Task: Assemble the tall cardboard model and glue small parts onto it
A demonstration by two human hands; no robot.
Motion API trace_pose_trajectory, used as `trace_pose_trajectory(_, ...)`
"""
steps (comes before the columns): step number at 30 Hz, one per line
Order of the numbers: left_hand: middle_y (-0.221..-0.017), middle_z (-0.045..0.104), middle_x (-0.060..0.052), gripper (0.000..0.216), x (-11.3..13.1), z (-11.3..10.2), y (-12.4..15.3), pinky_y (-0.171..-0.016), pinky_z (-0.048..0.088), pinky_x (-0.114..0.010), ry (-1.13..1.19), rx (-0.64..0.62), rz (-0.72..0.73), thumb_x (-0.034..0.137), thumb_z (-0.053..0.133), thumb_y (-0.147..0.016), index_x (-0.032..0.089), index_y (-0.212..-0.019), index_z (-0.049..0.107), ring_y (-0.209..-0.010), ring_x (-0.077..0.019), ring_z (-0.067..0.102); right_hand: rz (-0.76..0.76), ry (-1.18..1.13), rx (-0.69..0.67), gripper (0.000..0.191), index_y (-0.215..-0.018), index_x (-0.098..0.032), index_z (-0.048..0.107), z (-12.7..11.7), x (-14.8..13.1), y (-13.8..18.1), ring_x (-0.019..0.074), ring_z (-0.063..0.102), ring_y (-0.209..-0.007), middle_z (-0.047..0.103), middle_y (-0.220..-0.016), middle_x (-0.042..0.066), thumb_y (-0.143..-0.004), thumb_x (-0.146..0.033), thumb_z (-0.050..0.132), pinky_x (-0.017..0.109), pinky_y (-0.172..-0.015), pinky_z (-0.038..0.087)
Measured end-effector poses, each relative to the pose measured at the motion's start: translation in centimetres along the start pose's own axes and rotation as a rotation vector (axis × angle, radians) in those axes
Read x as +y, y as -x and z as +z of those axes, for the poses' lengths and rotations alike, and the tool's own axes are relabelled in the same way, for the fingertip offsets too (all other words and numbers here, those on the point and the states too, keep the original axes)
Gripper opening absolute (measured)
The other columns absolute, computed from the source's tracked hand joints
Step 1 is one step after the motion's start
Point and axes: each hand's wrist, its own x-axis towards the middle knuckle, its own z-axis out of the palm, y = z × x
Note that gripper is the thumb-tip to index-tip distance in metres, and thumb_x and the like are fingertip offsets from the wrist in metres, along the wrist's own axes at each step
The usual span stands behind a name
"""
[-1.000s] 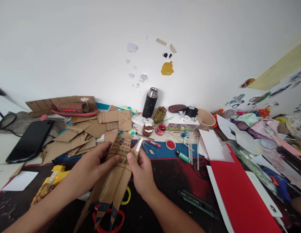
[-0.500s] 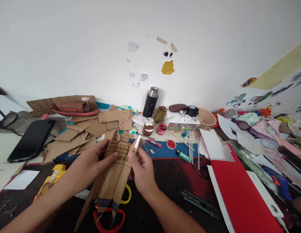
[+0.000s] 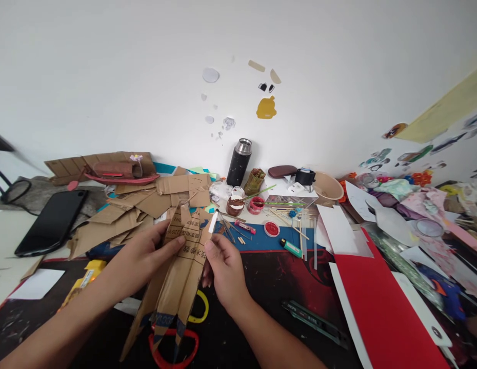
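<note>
Folded brown cardboard [image 3: 180,279] with printed characters and long pointed ends is held upright between both hands. My left hand [image 3: 148,261] grips its left side, thumb across the printed face. On the right edge my right hand [image 3: 225,269] pinches the same cardboard, near a small white strip [image 3: 213,222] at its upper right corner. The right fingers are partly hidden behind the piece. Below the points lie scissors [image 3: 192,338] with red and yellow handles, their blades covered by the cardboard.
Cardboard scraps [image 3: 119,220] are piled at the back left beside a black phone [image 3: 52,223]. A dark green utility knife [image 3: 315,323] lies right of my hands, near red paper [image 3: 384,307]. Behind stand a black thermos [image 3: 239,164] and an open red paint jar [image 3: 256,205].
The cardboard has shifted slightly and tilted a little in my hands. Both hands keep their hold, and the things on the table stay where they were.
</note>
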Motion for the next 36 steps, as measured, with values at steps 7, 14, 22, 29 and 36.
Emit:
trace_pose_trajectory(7,-0.103,0.092,-0.009,0.057,-0.1,0.0,0.3,-0.095,0.069,-0.047,-0.033,0.009,-0.050,0.077,0.085,-0.077,0.025,-0.098,0.083,-0.101,-0.0387,0.084,0.004,-0.027,-0.122,0.067,-0.099,-0.023,0.066,0.4,0.4,0.2,0.0069,0.043,-0.042,0.053,-0.061,-0.010,-0.084,-0.086,0.085,0.018,-0.038,0.040)
trace_pose_trajectory(14,-0.100,0.092,-0.007,0.050,-0.3,0.0,0.2,-0.092,0.067,-0.041,0.107,-0.018,-0.099,0.063,0.097,-0.070,0.024,-0.098,0.085,-0.098,-0.0357,0.084,0.007,-0.058,-0.167,0.066,-0.105,-0.022,0.067,0.4,0.3,0.2,0.0053,0.045,-0.042,0.054,-0.064,-0.011,-0.083,-0.080,0.090,0.016,-0.038,0.043)
trace_pose_trajectory(22,-0.089,0.089,-0.005,0.042,0.6,0.2,0.4,-0.086,0.066,-0.037,0.112,-0.013,-0.099,0.058,0.099,-0.067,0.024,-0.087,0.083,-0.090,-0.0325,0.082,0.046,-0.070,-0.191,0.069,-0.105,-0.022,0.065,0.6,0.3,0.3,0.0050,0.046,-0.040,0.055,-0.064,-0.012,-0.079,-0.079,0.093,0.017,-0.038,0.043)
trace_pose_trajectory(29,-0.095,0.090,-0.007,0.046,0.4,0.2,0.3,-0.090,0.065,-0.040,0.065,-0.044,-0.116,0.065,0.093,-0.073,0.024,-0.091,0.083,-0.097,-0.0347,0.081,0.059,-0.059,-0.153,0.068,-0.101,-0.022,0.066,0.3,-0.1,0.1,0.0068,0.045,-0.042,0.055,-0.061,-0.011,-0.078,-0.080,0.092,0.019,-0.038,0.043)
trace_pose_trajectory(36,-0.089,0.088,-0.007,0.048,0.5,0.2,0.3,-0.078,0.064,-0.038,0.110,-0.019,-0.171,0.064,0.091,-0.075,0.020,-0.091,0.081,-0.085,-0.0306,0.079,0.070,-0.041,-0.142,0.071,-0.095,-0.021,0.067,-0.2,-0.1,0.0,0.0091,0.048,-0.038,0.058,-0.053,-0.008,-0.083,-0.090,0.081,0.019,-0.037,0.037)
